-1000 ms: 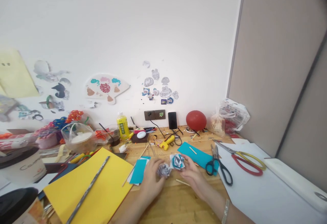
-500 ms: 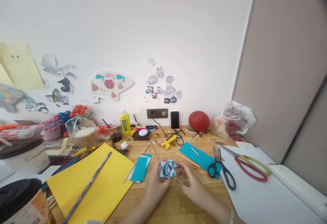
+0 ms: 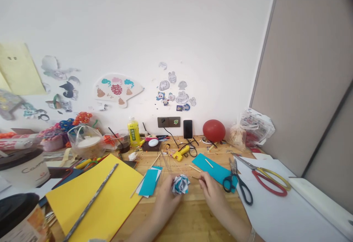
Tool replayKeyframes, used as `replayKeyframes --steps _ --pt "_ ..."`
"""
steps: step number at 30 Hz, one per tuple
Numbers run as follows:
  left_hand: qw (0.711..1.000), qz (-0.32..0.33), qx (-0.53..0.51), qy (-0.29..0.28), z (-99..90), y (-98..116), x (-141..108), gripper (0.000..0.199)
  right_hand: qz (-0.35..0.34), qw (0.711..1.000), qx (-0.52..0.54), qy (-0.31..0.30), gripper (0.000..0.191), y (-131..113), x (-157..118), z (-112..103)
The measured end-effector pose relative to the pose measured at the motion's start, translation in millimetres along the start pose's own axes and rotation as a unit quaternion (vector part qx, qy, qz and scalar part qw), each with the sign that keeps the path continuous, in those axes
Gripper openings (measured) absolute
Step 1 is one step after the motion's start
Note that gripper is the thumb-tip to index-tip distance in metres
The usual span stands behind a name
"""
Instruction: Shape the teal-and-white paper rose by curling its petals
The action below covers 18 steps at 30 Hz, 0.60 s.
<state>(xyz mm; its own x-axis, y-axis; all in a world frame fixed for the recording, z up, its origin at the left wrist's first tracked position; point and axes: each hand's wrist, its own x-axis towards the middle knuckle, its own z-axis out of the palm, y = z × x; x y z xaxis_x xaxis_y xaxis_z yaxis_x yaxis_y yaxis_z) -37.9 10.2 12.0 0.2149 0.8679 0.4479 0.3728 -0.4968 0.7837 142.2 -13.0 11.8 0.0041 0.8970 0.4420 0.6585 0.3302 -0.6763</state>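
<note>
A blue and white folded paper flower (image 3: 181, 184) rests in my left hand (image 3: 167, 193), whose fingers and thumb close on its left side. To the right of the flower, my right hand (image 3: 211, 188) pinches a thin wooden stick (image 3: 195, 177) that points left toward the flower. A small gap separates my right fingers from the petals. Blue and white paper strips (image 3: 149, 182) lie left of my left hand. Beyond my right hand is a blue paper sheet (image 3: 205, 163), and black-handled scissors (image 3: 234, 178) lie across its right end.
Yellow paper (image 3: 99, 194) bearing a dark grey strip lies at left, beside two lidded cups (image 3: 27, 170). At the back are a yellow bottle (image 3: 134, 131), yellow glue gun (image 3: 181, 153), phone (image 3: 188, 129) and red balloon (image 3: 214, 130). Red-and-yellow scissors (image 3: 270, 181) lie on white paper at right.
My right hand has moved away from the flower to the right, its fingers now closed together on the stick. The flower is tilted differently in my left hand. The view has shifted slightly.
</note>
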Motion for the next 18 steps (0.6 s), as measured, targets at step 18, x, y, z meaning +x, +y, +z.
replayKeyframes --steps 18 --pt "0.996 0.079 0.01 -0.032 3.2 6.1 -9.3 0.044 -0.163 0.984 -0.016 0.074 0.008 -17.3 -13.0 7.4"
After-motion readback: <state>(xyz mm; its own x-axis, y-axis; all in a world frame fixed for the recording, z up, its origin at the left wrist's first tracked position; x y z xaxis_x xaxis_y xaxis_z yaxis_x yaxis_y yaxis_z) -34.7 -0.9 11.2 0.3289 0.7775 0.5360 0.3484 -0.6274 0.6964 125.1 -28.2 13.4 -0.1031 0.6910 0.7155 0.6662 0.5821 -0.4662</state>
